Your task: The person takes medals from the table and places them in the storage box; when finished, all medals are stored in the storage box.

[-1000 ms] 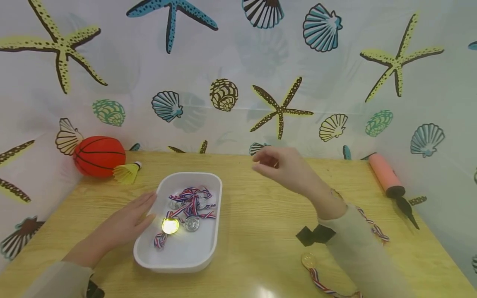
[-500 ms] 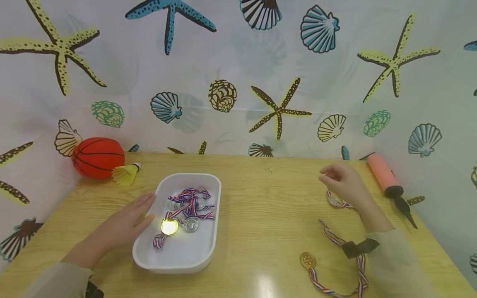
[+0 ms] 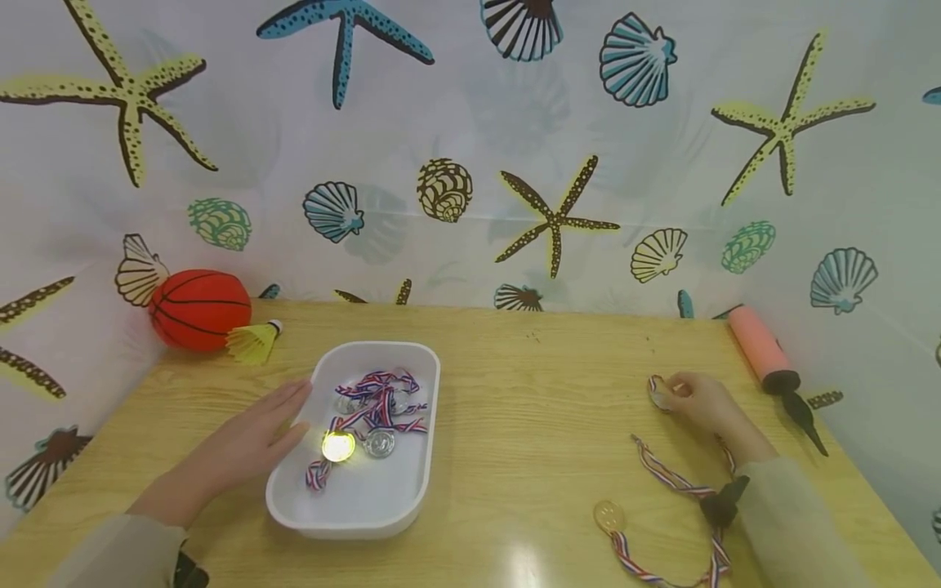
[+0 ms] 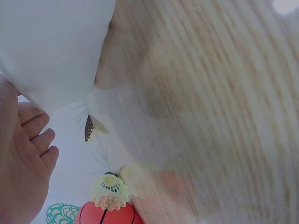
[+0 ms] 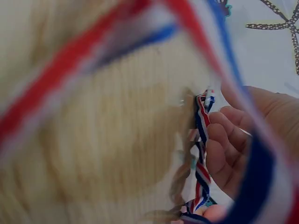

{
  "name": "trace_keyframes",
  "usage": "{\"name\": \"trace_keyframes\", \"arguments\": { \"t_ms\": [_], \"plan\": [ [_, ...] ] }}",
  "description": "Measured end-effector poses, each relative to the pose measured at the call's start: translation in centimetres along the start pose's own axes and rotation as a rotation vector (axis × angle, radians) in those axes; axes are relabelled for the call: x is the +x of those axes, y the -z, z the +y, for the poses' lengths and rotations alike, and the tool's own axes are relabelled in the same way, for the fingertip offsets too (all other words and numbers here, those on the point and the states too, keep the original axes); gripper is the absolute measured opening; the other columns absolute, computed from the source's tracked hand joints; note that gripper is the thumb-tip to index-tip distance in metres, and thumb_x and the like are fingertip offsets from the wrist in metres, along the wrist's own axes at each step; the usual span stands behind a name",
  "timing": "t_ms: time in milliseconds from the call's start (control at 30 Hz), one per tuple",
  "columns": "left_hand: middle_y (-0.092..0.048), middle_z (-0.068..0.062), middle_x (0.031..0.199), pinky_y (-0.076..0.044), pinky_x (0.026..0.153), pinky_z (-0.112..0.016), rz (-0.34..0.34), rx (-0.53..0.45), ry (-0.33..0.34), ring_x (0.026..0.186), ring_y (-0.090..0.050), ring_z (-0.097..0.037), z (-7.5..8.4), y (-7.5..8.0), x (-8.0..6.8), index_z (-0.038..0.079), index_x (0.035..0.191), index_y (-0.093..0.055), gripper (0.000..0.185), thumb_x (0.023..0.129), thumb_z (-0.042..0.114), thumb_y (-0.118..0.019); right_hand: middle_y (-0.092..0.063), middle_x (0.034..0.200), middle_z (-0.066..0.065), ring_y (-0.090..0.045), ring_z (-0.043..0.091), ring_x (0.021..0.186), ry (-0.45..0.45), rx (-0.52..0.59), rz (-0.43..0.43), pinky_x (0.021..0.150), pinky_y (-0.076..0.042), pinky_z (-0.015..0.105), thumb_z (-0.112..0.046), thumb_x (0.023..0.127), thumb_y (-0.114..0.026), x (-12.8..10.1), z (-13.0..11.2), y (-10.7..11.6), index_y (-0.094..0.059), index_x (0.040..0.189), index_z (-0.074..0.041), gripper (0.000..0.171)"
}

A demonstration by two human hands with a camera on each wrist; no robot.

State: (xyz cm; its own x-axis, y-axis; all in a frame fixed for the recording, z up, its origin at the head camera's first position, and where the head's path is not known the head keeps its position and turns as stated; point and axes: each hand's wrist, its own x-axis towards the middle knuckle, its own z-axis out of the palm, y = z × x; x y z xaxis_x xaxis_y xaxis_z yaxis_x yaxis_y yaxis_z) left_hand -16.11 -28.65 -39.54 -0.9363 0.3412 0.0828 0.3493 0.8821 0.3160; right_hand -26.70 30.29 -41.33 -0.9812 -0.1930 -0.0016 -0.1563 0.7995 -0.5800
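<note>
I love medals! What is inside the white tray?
The white tray holds a tangle of medals on red, white and blue ribbons: one gold, some silver. How many exactly is hidden by the overlapping ribbons. The left hand rests against its side.

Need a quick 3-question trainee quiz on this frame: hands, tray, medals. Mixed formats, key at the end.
1. True or false: the left hand rests flat against the outer side of the white tray.
2. Multiple choice: what does the right hand have its fingers on? A) the pink pump B) the silver medal at the table's right side C) the basketball
3. Fill in: the gold medal on the table near the front edge lies ____ the tray.

Key
1. True; the fingers are straight along the tray's wall.
2. B; the fingers curl onto the medal and its striped ribbon.
3. Outside; it lies on bare wood, apart from the medals in the tray.
</note>
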Motion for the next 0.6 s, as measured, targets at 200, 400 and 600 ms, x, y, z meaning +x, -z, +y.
{"name": "trace_keyframes", "arguments": {
  "t_ms": [200,400,600],
  "plan": [
    [-0.025,-0.026,0.144,-0.023,0.102,-0.057,-0.001,-0.006,0.003,0.130,-0.024,-0.044,0.08,0.08,-0.10,-0.005,0.140,-0.030,0.060,0.097,0.033,-0.045,-0.057,0.103,0.028,-0.054,0.039,0.091,0.002,-0.026,-0.039,0.076,-0.047,0.049,-0.033,0.083,-0.067,0.38,0.94,-0.48,-0.059,0.111,0.007,0.050],
    [-0.025,-0.026,0.144,-0.023,0.102,-0.058,-0.010,-0.017,0.009,0.130,-0.023,-0.043,0.20,0.23,-0.14,-0.005,0.141,-0.030,0.060,0.097,0.034,-0.046,-0.058,0.106,0.029,-0.054,0.039,0.094,-0.002,-0.071,-0.058,0.080,-0.045,0.051,-0.023,0.084,-0.067,0.33,0.58,-0.68,-0.059,0.112,0.010,0.044],
    [-0.025,-0.026,0.144,-0.023,0.102,-0.058,-0.011,-0.016,0.010,0.130,-0.023,-0.044,0.17,0.19,-0.09,-0.005,0.140,-0.030,0.061,0.097,0.034,-0.045,-0.059,0.089,0.017,-0.053,0.027,0.079,-0.021,-0.074,-0.034,0.068,-0.046,0.041,-0.020,0.082,-0.069,0.48,1.01,-0.90,-0.061,0.104,0.007,0.036]
  ]
}}
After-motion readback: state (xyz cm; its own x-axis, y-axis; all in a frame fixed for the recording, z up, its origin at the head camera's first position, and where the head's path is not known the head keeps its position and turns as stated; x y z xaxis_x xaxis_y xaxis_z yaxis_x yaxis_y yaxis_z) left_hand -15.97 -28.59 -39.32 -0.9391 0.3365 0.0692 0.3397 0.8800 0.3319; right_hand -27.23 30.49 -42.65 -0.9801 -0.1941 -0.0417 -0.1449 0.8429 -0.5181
